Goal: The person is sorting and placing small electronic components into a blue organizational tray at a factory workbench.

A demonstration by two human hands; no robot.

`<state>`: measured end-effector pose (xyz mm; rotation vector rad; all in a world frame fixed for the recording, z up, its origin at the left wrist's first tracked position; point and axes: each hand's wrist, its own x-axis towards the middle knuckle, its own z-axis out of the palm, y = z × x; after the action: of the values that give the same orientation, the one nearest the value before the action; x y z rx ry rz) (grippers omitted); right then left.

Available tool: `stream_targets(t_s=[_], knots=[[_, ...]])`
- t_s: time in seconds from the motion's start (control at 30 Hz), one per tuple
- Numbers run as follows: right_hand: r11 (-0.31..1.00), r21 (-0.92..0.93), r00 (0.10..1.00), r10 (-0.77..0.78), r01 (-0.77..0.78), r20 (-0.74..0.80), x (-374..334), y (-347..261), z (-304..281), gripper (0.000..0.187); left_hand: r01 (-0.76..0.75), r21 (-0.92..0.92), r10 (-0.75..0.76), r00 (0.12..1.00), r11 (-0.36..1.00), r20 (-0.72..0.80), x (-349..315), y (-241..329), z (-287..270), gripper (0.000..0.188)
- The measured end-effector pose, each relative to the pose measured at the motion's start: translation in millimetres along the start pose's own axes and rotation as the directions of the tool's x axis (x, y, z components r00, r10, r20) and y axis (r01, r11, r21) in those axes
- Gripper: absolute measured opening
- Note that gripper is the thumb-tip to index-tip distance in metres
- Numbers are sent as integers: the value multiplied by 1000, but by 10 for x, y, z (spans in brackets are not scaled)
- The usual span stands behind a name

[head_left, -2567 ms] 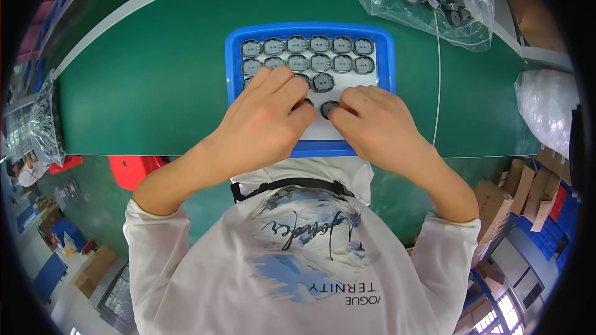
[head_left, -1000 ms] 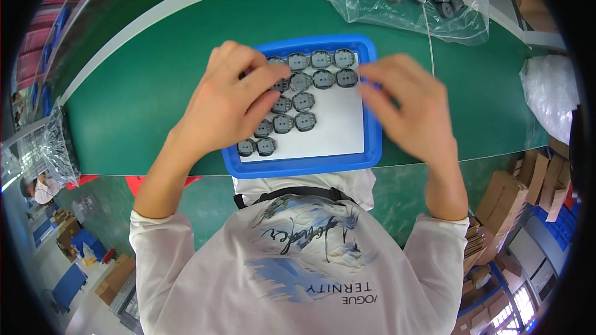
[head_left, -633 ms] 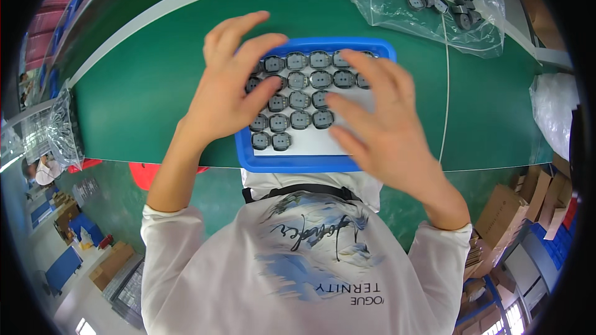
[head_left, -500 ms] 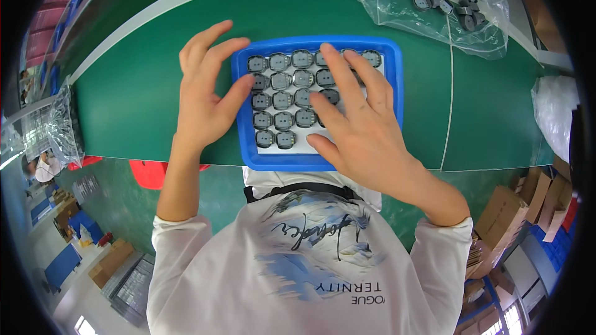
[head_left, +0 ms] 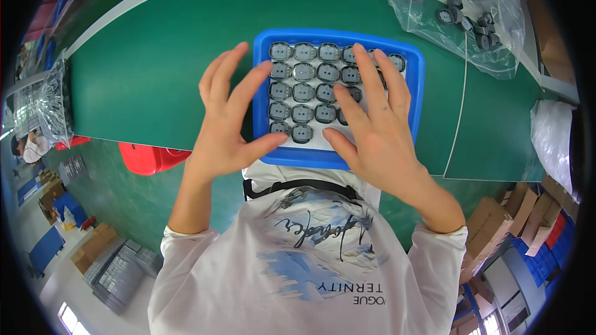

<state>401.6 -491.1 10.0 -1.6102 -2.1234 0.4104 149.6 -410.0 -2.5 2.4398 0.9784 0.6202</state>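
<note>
A blue tray (head_left: 310, 159) with a white bottom lies near the table's front edge. Rows of small rounded dark-grey plastic parts (head_left: 302, 112) fill it, each with a lighter grey face. At the tray's left side is my left hand (head_left: 225, 121), its fingers spread. Its index fingertip reaches an upper-row part, and its thumb tip is at the bottom-left part (head_left: 279, 128). My right hand (head_left: 382, 133) spreads over the right half of the tray, covering several parts there. Neither hand visibly holds anything; whether the fingertips press on the parts I cannot tell.
A clear plastic bag (head_left: 428, 15) with more grey parts lies at the far right of the green table (head_left: 167, 56). Clear wrapping (head_left: 56, 111) sits at the left end, a white bundle (head_left: 551, 139) at the right. Below the table's edge stands a red stool (head_left: 152, 158).
My left hand has come down along the tray's left side, its thumb moving from an upper row to the bottom-left part. The right hand stays over the right half. The whole view has shifted slightly.
</note>
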Motion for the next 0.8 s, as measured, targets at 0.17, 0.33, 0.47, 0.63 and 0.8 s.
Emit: stream_targets(t_s=[0.17,0.33,0.47,0.63,0.8], knots=[[999,15,999,32,-32,-30,-37,-24,63,55,-5,-44,8,998,999,57,19,114,60,97],[999,10,998,40,-40,-48,-52,-59,80,54,14,-71,-7,994,997,105,36,188,85,100],[999,15,998,36,-35,-54,-47,-51,77,54,-8,-17,10,991,1000,130,47,207,136,103],[998,35,998,48,-47,-46,-76,-24,77,55,20,-39,-14,991,999,133,68,254,151,98],[997,55,997,63,-61,-40,-112,-22,63,58,24,-34,-19,992,999,128,61,266,155,96]])
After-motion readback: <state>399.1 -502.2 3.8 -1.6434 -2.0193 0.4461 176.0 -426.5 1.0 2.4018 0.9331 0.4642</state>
